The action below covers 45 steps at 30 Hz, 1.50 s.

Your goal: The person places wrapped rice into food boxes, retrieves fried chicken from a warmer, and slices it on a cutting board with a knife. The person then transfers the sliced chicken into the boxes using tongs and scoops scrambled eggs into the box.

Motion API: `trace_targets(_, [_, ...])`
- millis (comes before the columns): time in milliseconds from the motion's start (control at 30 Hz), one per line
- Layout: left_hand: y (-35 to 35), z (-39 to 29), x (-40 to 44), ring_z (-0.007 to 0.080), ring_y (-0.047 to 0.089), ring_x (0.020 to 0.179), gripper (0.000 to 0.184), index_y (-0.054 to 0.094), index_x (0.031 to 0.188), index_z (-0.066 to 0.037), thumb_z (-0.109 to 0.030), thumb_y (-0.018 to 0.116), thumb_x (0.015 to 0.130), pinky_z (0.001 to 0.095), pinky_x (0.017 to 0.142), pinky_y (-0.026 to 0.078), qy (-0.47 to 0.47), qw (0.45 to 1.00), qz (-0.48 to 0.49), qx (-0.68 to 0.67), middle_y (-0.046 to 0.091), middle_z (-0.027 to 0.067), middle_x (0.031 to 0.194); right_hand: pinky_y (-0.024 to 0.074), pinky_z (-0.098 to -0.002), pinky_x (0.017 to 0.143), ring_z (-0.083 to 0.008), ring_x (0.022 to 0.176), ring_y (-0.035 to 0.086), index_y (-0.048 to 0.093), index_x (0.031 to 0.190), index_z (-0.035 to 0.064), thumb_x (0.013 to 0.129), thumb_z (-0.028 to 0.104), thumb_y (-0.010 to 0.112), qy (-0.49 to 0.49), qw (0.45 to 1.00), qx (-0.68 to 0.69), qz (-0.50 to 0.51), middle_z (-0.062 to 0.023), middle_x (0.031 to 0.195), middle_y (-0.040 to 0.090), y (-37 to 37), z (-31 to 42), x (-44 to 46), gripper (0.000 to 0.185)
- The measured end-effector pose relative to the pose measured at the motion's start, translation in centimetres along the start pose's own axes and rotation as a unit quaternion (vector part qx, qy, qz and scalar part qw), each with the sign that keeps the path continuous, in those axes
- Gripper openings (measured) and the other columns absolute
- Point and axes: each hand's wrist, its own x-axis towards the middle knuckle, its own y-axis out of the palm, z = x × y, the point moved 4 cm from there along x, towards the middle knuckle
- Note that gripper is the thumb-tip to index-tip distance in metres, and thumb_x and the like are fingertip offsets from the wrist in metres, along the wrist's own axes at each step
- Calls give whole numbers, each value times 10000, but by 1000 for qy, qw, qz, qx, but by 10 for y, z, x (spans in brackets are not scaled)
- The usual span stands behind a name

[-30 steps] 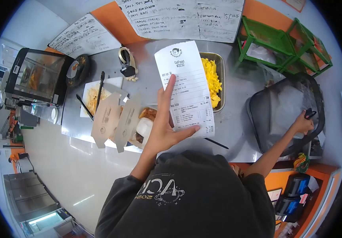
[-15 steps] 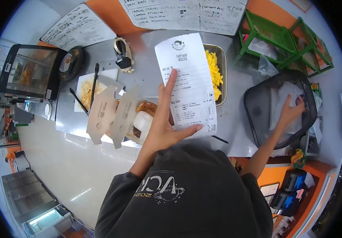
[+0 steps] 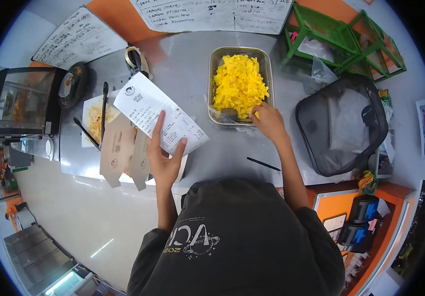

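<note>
My left hand [image 3: 165, 167] holds a long printed receipt [image 3: 146, 106] between thumb and fingers. The paper slants over an open cardboard food box [image 3: 116, 153], covering most of what is in it. At the near right corner of a wire-mesh basket [image 3: 215, 54], my right hand [image 3: 271, 123] has its fingers curled together; what they grip, if anything, is hidden. Yellow crumbly food [image 3: 239, 81], like scrambled egg, fills the basket. A small dark round cup [image 3: 230, 114] sits at its near edge. Below it on the counter lies a thin black stick [image 3: 263, 164].
To the right stands a black mesh bag [image 3: 316, 143] with clear plastic inside, below green crates [image 3: 321, 24]. On the left are black tongs [image 3: 105, 101] on a white board [image 3: 91, 111], a tape dispenser [image 3: 136, 59] and a glass display case [image 3: 25, 101].
My right hand has left the mesh bag and moved left to the basket, its fingers now curled. My left hand has swung the receipt leftward and tilted it, uncovering the basket.
</note>
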Motion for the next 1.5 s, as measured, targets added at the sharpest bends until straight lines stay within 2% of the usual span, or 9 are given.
trace_targets(167, [11, 25, 4, 285, 492, 1083, 677, 396, 1321, -84, 67, 614, 698, 361, 913, 393, 39, 998, 6, 49, 486, 201, 1201, 482, -428, 732, -328, 839, 602, 627, 890, -13, 761, 169, 604, -53, 982, -80, 162, -186, 902, 604, 34, 22, 7, 225])
trace_targets(267, [16, 43, 8, 328, 474, 1092, 687, 382, 1327, -91, 66, 606, 696, 375, 925, 377, 34, 996, 14, 82, 471, 221, 1204, 490, -415, 727, -340, 861, 602, 626, 852, -36, 757, 102, 581, -83, 986, -91, 113, -208, 908, 607, 42, 18, 6, 173])
trace_targets(367, [25, 61, 12, 361, 463, 1097, 695, 369, 1332, -92, 67, 598, 695, 381, 925, 379, 26, 995, 28, 93, 454, 236, 1214, 452, -407, 758, -328, 893, 560, 574, 808, -52, 687, 71, 678, -88, 980, -54, 172, -182, 842, 583, 63, -3, 21, 201])
trace_targets(567, [37, 76, 17, 391, 437, 1134, 685, 368, 1327, -83, 74, 583, 695, 391, 933, 380, 10, 991, 43, 123, 434, 245, 1234, 439, -404, 748, -342, 857, 561, 579, 817, -34, 752, 118, 640, -92, 955, 10, 281, -209, 853, 589, 29, 14, 29, 177])
trace_targets(867, [54, 99, 16, 399, 412, 1161, 685, 351, 1331, -61, 81, 571, 698, 395, 951, 365, -22, 990, 74, 117, 405, 256, 1256, 442, -437, 673, -378, 773, 576, 594, 744, -68, 813, 225, 592, -35, 989, 25, 140, -234, 761, 586, 51, -11, 25, 301])
trace_targets(1133, [63, 114, 15, 398, 424, 1145, 670, 340, 1332, -45, 57, 570, 712, 393, 965, 344, -27, 986, 67, 147, 395, 257, 1262, 458, -430, 682, -386, 725, 582, 598, 732, -72, 791, 206, 605, -68, 964, -8, 257, -240, 749, 593, 50, -13, 41, 284])
trace_targets(1267, [72, 127, 15, 462, 394, 1148, 623, 282, 1342, -9, -16, 550, 779, 434, 920, 388, -20, 980, 76, 185, 339, 302, 1279, 472, -423, 660, -380, 720, 593, 587, 813, -84, 811, 165, 551, -113, 940, -39, 318, -247, 744, 594, 45, 3, 41, 251])
trace_targets(1467, [95, 144, 18, 490, 393, 1132, 562, 289, 1323, 17, -208, 529, 867, 464, 897, 396, -39, 977, 113, 176, 314, 337, 1281, 503, -371, 535, -280, 609, 630, 545, 823, -33, 800, 100, 486, -229, 944, -201, 127, -155, 673, 595, 32, 33, 12, 148])
trace_targets(1500, [97, 143, 18, 494, 384, 1138, 560, 292, 1320, 19, -222, 525, 871, 467, 899, 392, -47, 977, 121, 169, 306, 344, 1285, 498, -354, 505, -262, 582, 626, 527, 814, -15, 786, 90, 489, -187, 951, -227, 97, -137, 668, 593, 22, 32, 9, 116])
